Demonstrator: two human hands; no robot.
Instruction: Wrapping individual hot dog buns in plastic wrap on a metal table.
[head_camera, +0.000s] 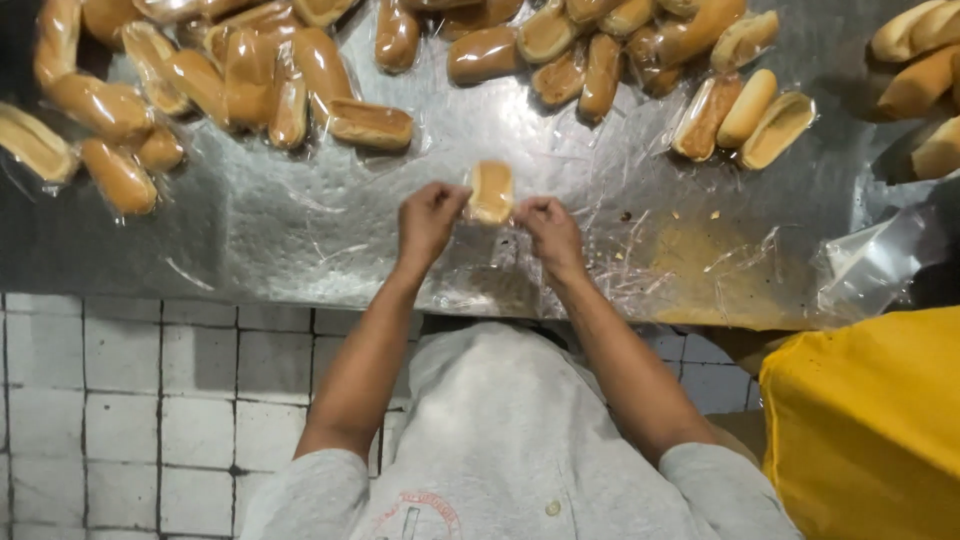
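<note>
Single head-worn camera, looking steeply down at close range; table (300, 240) lies beyond the hands, tiled floor (120, 420) below.

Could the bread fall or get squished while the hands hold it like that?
Maybe. The bun is pinched between the left hand and right hand above the metal table; a loose grip might drop it, a hard squeeze might dent it. The clear wrap around it looks thin and could tear. Loose plastic strips nearby could snag the fingers.
</note>
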